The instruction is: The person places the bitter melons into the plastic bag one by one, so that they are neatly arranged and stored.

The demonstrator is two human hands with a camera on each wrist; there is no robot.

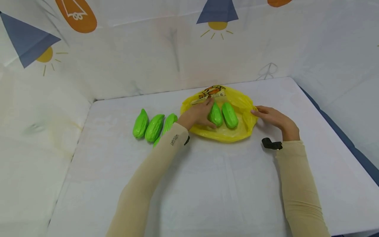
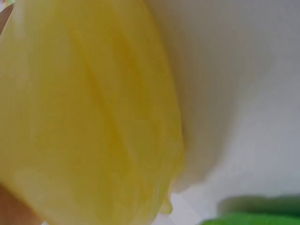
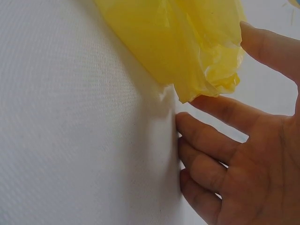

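Note:
A yellow plastic bag [image 1: 242, 133] lies with its mouth spread wide on the table. Two bright green bitter melons, the left one [image 1: 216, 115] and the right one [image 1: 230, 115], are inside it. My left hand [image 1: 199, 113] reaches over the bag's left rim, its thumb and fingers around the left bitter melon. Yellow plastic fills most of the left wrist view and hides that grip. At the bag's right edge, my right hand [image 1: 273, 118] pinches the rim between thumb and index finger. Its other fingers [image 3: 201, 136] rest against the white tabletop.
Left of the bag, several more bitter melons lie on the white table [image 1: 225, 191], among them one at the far left [image 1: 140, 123] and one beside it [image 1: 155, 127]. My left forearm partly covers others. A white printed sheet [image 1: 133, 56] stands behind the table.

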